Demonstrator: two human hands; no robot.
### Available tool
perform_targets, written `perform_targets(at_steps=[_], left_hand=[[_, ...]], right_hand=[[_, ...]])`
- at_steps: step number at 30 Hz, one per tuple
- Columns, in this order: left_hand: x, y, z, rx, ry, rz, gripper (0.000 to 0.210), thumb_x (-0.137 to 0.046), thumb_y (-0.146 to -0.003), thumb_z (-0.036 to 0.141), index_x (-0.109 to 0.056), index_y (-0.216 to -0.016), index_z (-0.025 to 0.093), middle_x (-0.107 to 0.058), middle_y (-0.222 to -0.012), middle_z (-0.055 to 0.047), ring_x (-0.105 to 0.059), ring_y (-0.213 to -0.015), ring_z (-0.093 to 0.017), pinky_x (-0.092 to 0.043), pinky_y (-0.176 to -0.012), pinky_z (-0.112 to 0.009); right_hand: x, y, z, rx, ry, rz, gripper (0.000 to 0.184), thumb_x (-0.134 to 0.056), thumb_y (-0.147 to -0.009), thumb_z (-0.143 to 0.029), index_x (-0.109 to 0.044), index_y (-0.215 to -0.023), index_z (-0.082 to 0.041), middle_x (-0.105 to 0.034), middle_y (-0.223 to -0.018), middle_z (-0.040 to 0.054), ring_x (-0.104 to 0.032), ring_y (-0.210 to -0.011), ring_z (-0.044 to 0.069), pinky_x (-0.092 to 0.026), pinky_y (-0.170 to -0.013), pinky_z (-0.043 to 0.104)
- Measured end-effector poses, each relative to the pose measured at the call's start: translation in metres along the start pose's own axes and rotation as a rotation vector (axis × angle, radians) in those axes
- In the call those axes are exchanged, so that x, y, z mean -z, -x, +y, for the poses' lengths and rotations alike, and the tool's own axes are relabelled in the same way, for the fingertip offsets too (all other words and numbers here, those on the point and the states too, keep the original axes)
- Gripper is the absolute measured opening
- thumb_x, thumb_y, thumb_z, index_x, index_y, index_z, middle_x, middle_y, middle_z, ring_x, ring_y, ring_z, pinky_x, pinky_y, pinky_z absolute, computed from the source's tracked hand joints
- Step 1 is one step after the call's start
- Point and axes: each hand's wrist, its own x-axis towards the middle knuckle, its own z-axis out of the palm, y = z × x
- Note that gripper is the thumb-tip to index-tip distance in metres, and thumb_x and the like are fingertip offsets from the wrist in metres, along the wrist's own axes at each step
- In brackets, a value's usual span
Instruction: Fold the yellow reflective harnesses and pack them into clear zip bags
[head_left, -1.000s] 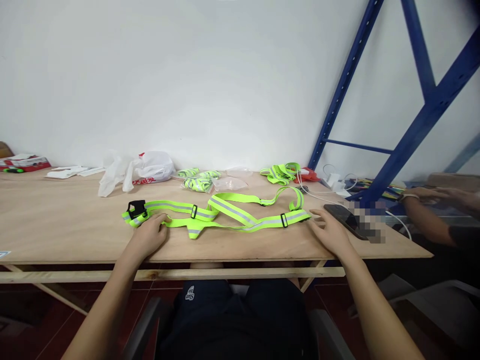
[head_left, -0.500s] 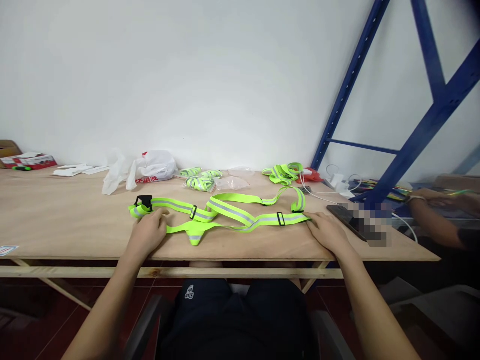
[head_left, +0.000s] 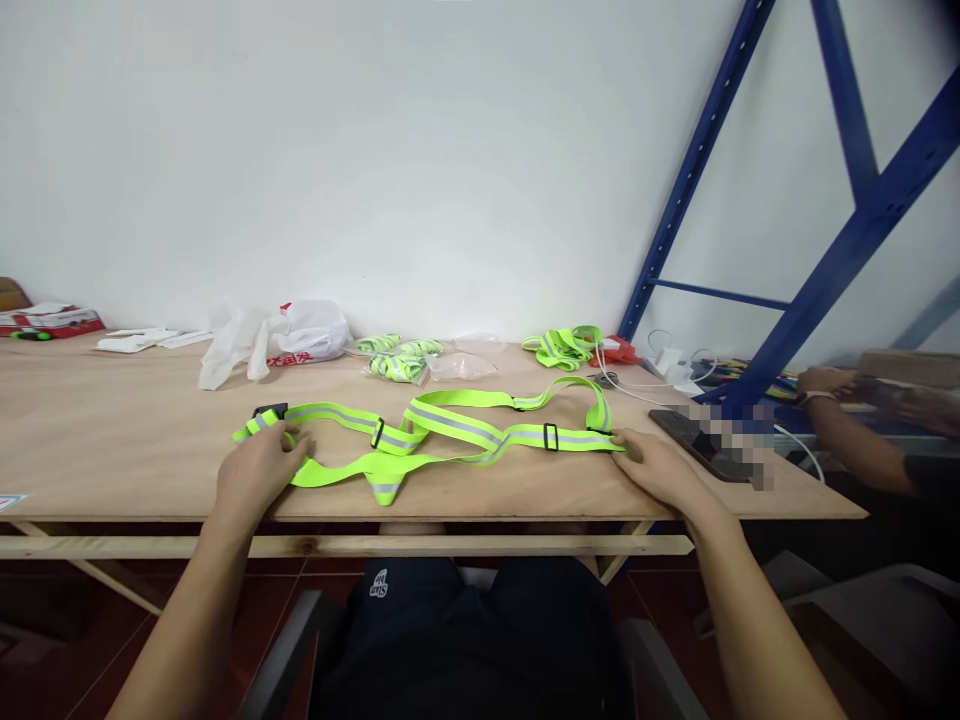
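A neon-yellow reflective harness (head_left: pixel 457 428) with grey stripes lies stretched across the table, its straps looped and crossing. Black slide adjusters (head_left: pixel 551 437) sit on its straps. At its left end, my left hand (head_left: pixel 255 468) is closed on the strap, with fingers curled just in front of a black buckle (head_left: pixel 271 410) that is partly hidden. My right hand (head_left: pixel 656 466) pinches the harness's right end, beside a black fitting; its thumb and fingertips are together. A short striped tab (head_left: pixel 385 487) points toward the table's front edge.
Behind the harness lie bagged yellow reflective straps (head_left: pixel 405 362), a white plastic bag (head_left: pixel 307 332) and another strap bundle (head_left: pixel 562 347). A phone (head_left: pixel 697 443), white cables and a blue metal rack (head_left: pixel 817 270) are at the right. Another person's arm (head_left: pixel 847 430) is beyond the rack.
My left hand has moved left and slightly nearer, drawing the harness's left end with it. The buckle has tipped lower behind the hand. My right hand keeps its place at the right end.
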Motion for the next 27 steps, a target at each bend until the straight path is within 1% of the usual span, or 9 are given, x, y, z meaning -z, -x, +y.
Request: perform_targets(at_steps=[2, 5, 8, 11, 14, 16, 19, 23, 27], left_hand=[[-0.0021, 0.0003, -0.0017, -0.025, -0.048, 0.034, 0.047, -0.044, -0.089, 0.056, -0.067, -0.108, 0.020, -0.067, -0.112, -0.017, -0.062, -0.103, -0.040, -0.050, -0.077, -0.047], [-0.0045, 0.0008, -0.0019, -0.021, -0.061, 0.054, 0.058, -0.037, -0.090, 0.061, -0.068, -0.117, 0.019, -0.060, -0.125, -0.022, -0.055, -0.116, -0.046, -0.047, -0.088, -0.058], [-0.0054, 0.0003, -0.0011, 0.039, -0.031, 0.018, 0.064, -0.034, -0.090, 0.061, -0.065, -0.125, 0.018, -0.053, -0.137, -0.023, -0.047, -0.126, -0.048, -0.041, -0.098, -0.065], [-0.0055, -0.0004, -0.0003, 0.068, -0.049, -0.022, 0.064, -0.031, -0.090, 0.061, -0.064, -0.128, 0.022, -0.045, -0.149, -0.020, -0.036, -0.136, -0.048, -0.034, -0.103, -0.070], [-0.0055, -0.0009, 0.0001, 0.053, -0.070, -0.058, 0.064, -0.027, -0.091, 0.061, -0.064, -0.127, 0.023, -0.042, -0.151, -0.020, -0.034, -0.139, -0.047, -0.033, -0.102, -0.072], [-0.0055, -0.0013, 0.0001, 0.051, -0.074, -0.066, 0.064, -0.026, -0.092, 0.060, -0.063, -0.128, 0.022, -0.042, -0.151, -0.020, -0.034, -0.138, -0.047, -0.033, -0.102, -0.073], [-0.0055, -0.0019, -0.0004, 0.053, -0.069, -0.073, 0.065, -0.026, -0.092, 0.061, -0.063, -0.128, 0.022, -0.041, -0.152, -0.021, -0.033, -0.139, -0.048, -0.032, -0.101, -0.073], [-0.0053, -0.0023, -0.0017, 0.045, -0.051, -0.070, 0.064, -0.028, -0.092, 0.061, -0.064, -0.127, 0.023, -0.041, -0.152, -0.020, -0.033, -0.138, -0.050, -0.031, -0.100, -0.075], [-0.0060, -0.0024, -0.0029, 0.050, -0.037, -0.061, 0.063, -0.030, -0.091, 0.061, -0.065, -0.126, 0.023, -0.042, -0.152, -0.020, -0.034, -0.137, -0.051, -0.032, -0.100, -0.075]], right_hand=[[0.0019, 0.0017, -0.0012, -0.030, -0.055, -0.010, 0.021, -0.053, -0.083, -0.035, -0.066, -0.095, -0.025, -0.074, -0.109, 0.0092, -0.068, -0.100, 0.030, -0.052, -0.089, 0.042], [0.0022, 0.0037, -0.0028, -0.015, -0.131, 0.031, 0.021, -0.053, -0.080, -0.038, -0.066, -0.092, -0.025, -0.075, -0.109, 0.0087, -0.068, -0.101, 0.031, -0.052, -0.091, 0.043], [0.0008, 0.0049, -0.0036, 0.009, -0.187, 0.072, 0.027, -0.053, -0.079, -0.037, -0.067, -0.099, -0.024, -0.075, -0.109, 0.0088, -0.068, -0.102, 0.030, -0.052, -0.093, 0.043], [-0.0007, 0.0053, -0.0023, 0.020, -0.224, 0.110, 0.031, -0.053, -0.079, -0.036, -0.067, -0.102, -0.022, -0.074, -0.110, 0.0091, -0.069, -0.099, 0.029, -0.053, -0.091, 0.043], [-0.0011, 0.0056, 0.0007, 0.005, -0.289, 0.190, 0.032, -0.051, -0.079, -0.035, -0.068, -0.104, -0.022, -0.074, -0.110, 0.0088, -0.070, -0.095, 0.027, -0.055, -0.087, 0.041], [-0.0006, 0.0059, 0.0024, -0.038, -0.330, 0.278, 0.033, -0.048, -0.079, -0.031, -0.068, -0.104, -0.022, -0.074, -0.109, 0.0088, -0.069, -0.097, 0.027, -0.055, -0.086, 0.039], [-0.0004, 0.0061, 0.0035, -0.098, -0.350, 0.396, 0.039, -0.046, -0.075, -0.025, -0.067, -0.107, -0.021, -0.072, -0.111, 0.0098, -0.068, -0.101, 0.027, -0.055, -0.082, 0.037], [-0.0017, 0.0050, 0.0027, -0.117, -0.331, 0.467, 0.047, -0.048, -0.069, -0.020, -0.066, -0.113, -0.020, -0.070, -0.112, 0.0106, -0.067, -0.098, 0.025, -0.054, -0.075, 0.033], [-0.0013, 0.0054, 0.0011, -0.126, -0.197, 0.500, 0.047, -0.048, -0.073, -0.022, -0.068, -0.114, -0.017, -0.068, -0.104, 0.0107, -0.067, -0.089, 0.024, -0.054, -0.076, 0.034]])
